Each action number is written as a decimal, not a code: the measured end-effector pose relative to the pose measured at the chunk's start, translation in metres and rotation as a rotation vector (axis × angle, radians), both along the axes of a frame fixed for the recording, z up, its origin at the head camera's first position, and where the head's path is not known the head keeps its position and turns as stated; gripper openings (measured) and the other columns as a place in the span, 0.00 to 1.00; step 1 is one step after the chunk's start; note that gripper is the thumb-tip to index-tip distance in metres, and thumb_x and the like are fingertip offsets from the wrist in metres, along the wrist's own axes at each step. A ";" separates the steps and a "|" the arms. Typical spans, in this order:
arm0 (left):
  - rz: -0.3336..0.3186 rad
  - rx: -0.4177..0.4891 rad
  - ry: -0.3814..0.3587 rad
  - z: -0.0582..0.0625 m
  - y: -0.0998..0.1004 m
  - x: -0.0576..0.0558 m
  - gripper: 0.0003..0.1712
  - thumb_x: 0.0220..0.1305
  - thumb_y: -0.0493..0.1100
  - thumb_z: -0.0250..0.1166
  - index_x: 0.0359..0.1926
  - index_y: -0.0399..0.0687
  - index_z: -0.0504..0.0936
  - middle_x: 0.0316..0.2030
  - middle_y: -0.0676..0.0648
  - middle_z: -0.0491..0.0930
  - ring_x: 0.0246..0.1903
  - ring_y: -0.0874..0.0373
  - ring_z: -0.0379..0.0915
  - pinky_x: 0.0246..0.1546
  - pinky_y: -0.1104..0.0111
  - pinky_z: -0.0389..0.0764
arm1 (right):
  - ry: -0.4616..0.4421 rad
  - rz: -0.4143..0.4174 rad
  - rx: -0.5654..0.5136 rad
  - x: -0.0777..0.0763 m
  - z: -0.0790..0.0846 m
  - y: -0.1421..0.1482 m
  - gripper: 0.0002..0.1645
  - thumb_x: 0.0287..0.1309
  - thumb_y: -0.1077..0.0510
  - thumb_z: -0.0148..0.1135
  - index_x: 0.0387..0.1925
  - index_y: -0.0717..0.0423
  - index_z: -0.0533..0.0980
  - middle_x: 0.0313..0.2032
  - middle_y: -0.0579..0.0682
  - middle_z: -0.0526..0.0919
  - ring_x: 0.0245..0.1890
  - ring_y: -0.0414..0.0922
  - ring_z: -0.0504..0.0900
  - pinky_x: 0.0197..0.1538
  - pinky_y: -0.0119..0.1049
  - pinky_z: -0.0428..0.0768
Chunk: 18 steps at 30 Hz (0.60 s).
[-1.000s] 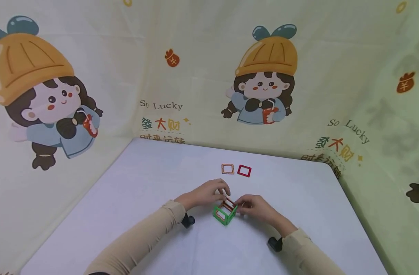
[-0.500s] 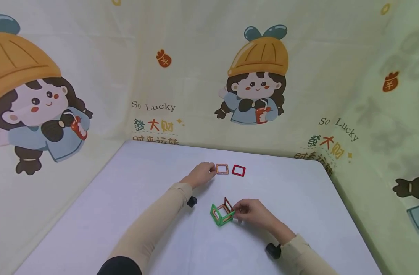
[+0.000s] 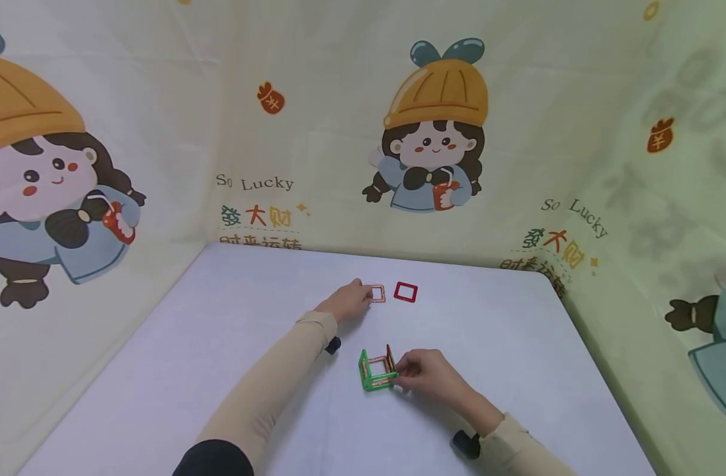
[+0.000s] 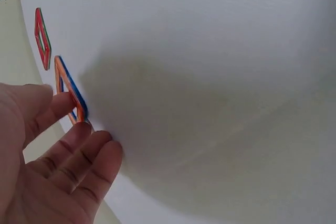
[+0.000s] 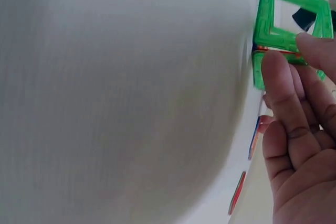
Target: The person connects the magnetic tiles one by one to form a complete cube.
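Observation:
In the head view my left hand (image 3: 349, 301) is at the left side of an orange magnetic tile (image 3: 378, 293), an open square frame lying on the table. The left wrist view shows thumb and fingertips pinching the edge of this orange magnetic tile (image 4: 71, 85), which has a blue side. My right hand (image 3: 430, 373) holds the right corner of a part-box of magnetic tiles (image 3: 375, 381), with green and dark red tiles upright around an orange base. Thumb and forefinger pinch the green tile (image 5: 281, 39) in the right wrist view.
A red magnetic tile (image 3: 406, 291) lies flat to the right of the orange one. The white table (image 3: 488, 317) meets a printed cloth backdrop (image 3: 327, 165) behind. Dark cameras sit on both wrists.
My left hand has left the part-box and reached away to the orange tile, overlapping its left side. My right hand has stayed at the part-box, which has turned somewhat.

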<state>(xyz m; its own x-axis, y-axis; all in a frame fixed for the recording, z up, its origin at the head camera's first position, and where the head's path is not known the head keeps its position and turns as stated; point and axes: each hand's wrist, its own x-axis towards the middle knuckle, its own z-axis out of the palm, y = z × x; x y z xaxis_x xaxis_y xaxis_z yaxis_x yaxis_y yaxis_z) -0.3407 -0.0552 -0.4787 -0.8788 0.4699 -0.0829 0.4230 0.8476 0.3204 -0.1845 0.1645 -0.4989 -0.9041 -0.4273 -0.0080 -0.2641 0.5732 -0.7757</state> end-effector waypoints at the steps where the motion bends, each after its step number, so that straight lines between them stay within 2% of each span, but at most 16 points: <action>1: 0.009 0.003 0.012 0.000 -0.001 -0.001 0.13 0.78 0.44 0.56 0.54 0.45 0.83 0.47 0.44 0.76 0.43 0.53 0.76 0.52 0.58 0.79 | 0.001 -0.003 0.002 0.001 0.001 -0.002 0.07 0.55 0.59 0.77 0.35 0.52 0.85 0.28 0.40 0.85 0.28 0.34 0.80 0.33 0.28 0.79; 5: 0.048 -0.023 0.085 -0.002 -0.008 -0.005 0.07 0.74 0.41 0.61 0.40 0.42 0.83 0.37 0.46 0.78 0.37 0.54 0.74 0.45 0.60 0.78 | 0.020 -0.017 0.022 0.005 0.004 -0.008 0.07 0.54 0.59 0.78 0.33 0.52 0.85 0.27 0.39 0.84 0.27 0.33 0.78 0.32 0.28 0.78; 8: 0.109 -0.014 0.088 -0.004 -0.013 -0.008 0.05 0.69 0.39 0.65 0.35 0.43 0.80 0.32 0.47 0.79 0.34 0.54 0.73 0.42 0.60 0.78 | 0.022 -0.027 0.029 0.007 0.006 -0.010 0.06 0.53 0.59 0.78 0.32 0.52 0.86 0.26 0.39 0.83 0.26 0.33 0.78 0.31 0.28 0.77; 13: 0.223 0.058 -0.010 0.001 -0.017 -0.007 0.08 0.61 0.34 0.67 0.40 0.39 0.77 0.32 0.44 0.80 0.33 0.52 0.74 0.38 0.61 0.79 | 0.027 -0.032 0.038 0.008 0.006 -0.012 0.06 0.53 0.60 0.78 0.32 0.51 0.86 0.26 0.39 0.84 0.25 0.33 0.78 0.31 0.28 0.77; 18: 0.251 0.022 -0.116 0.009 -0.016 -0.001 0.05 0.57 0.34 0.68 0.35 0.37 0.81 0.30 0.45 0.80 0.30 0.53 0.74 0.33 0.66 0.75 | 0.042 -0.030 0.051 0.007 0.006 -0.013 0.06 0.52 0.60 0.79 0.31 0.51 0.86 0.26 0.39 0.84 0.25 0.33 0.77 0.31 0.27 0.77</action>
<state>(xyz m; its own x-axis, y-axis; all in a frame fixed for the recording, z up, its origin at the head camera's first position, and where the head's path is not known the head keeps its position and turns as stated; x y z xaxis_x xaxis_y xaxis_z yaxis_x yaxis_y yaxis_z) -0.3418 -0.0715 -0.4697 -0.9532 0.2416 -0.1820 0.1600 0.9134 0.3744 -0.1770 0.1516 -0.4930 -0.9166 -0.3997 0.0093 -0.2776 0.6197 -0.7341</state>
